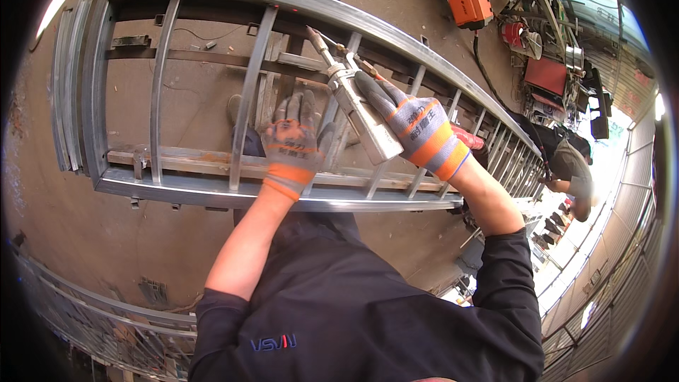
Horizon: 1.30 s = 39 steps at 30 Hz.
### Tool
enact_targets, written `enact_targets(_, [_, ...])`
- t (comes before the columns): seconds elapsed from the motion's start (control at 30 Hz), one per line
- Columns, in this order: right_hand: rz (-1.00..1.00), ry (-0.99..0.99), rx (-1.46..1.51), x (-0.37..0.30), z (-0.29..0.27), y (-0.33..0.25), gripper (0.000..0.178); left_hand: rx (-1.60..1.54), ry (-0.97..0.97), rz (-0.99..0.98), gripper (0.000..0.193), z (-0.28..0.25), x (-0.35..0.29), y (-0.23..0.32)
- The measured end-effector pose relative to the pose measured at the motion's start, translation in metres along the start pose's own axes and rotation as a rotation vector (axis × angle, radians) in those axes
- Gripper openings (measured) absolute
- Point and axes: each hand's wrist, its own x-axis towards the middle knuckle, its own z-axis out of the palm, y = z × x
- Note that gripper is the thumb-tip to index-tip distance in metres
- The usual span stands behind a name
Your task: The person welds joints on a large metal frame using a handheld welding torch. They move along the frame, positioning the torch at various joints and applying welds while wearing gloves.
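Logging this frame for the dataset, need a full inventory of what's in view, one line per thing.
metal frame: 1, grey steel with many crossbars, lying across the floor under the hands
welding torch: 1, silver body with thin nozzle, held over the frame's crossbars
orange machine: 1, orange, floor at upper right
red boxes: about 2, red, upper right among clutter
other person: 1, dark clothes, crouched at right end of frame
second railing: 1, grey, lower left
left hand: grey-orange glove, resting on the frame
right hand: grey-orange glove, gripping the torch
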Motion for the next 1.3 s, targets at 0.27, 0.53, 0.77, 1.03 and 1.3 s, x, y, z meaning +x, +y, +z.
enact_targets(0.27, [-0.058, 0.039, -0.045, -0.059, 0.032, 0.071, 0.09, 0.117, -0.273, -0.316, 0.069, 0.088, -0.012, 0.035])
enact_targets(0.53, [-0.081, 0.089, -0.054, -0.055, 0.038, 0.081, 0.104, 0.155, -0.103, -0.286, 0.057, 0.097, 0.003, 0.032])
enact_targets(0.77, [-0.098, 0.1, -0.056, -0.047, 0.038, 0.082, 0.108, 0.132, -0.178, -0.287, 0.066, 0.094, 0.001, 0.032])
enact_targets(1.03, [-0.091, 0.076, -0.082, -0.047, 0.039, 0.084, 0.109, 0.114, 0.067, -0.199, 0.053, 0.096, -0.003, 0.031])
enact_targets(1.3, [-0.067, 0.06, -0.096, -0.047, 0.039, 0.081, 0.109, 0.053, -0.052, -0.228, 0.065, 0.095, -0.001, 0.03])
